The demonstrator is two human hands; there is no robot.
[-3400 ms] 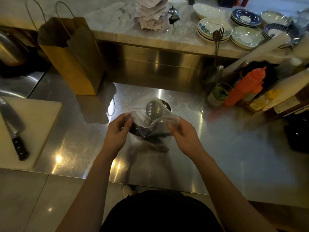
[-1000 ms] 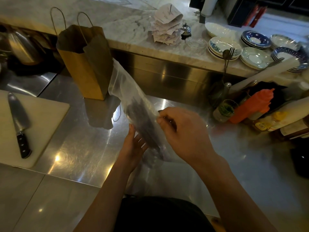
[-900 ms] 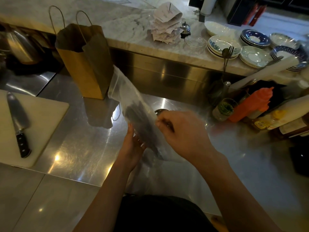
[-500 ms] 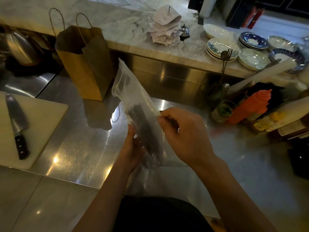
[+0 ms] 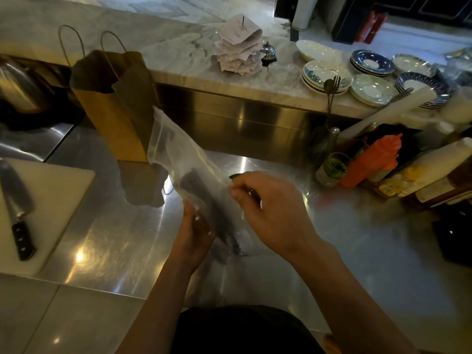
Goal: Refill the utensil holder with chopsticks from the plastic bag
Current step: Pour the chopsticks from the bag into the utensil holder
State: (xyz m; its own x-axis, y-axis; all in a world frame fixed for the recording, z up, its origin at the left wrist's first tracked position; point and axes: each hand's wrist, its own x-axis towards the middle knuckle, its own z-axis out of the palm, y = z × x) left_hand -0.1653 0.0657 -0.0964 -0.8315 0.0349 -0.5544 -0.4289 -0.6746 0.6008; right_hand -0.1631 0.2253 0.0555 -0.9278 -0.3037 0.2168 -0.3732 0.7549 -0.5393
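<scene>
Limp, slippery plastic bag (image 5: pixel 178 152) slants toward 11 o'clock, pinched by right hand (image 5: pixel 270 210). Left hand (image 5: pixel 192 236) cups its lower end, gripping dark stiff chopsticks (image 5: pixel 212 210) through the film; best hold there.

your clear plastic bag (image 5: pixel 176 149) tilts up-left over the counter, dark chopsticks (image 5: pixel 212 210) bunched inside, seemingly low.
</scene>
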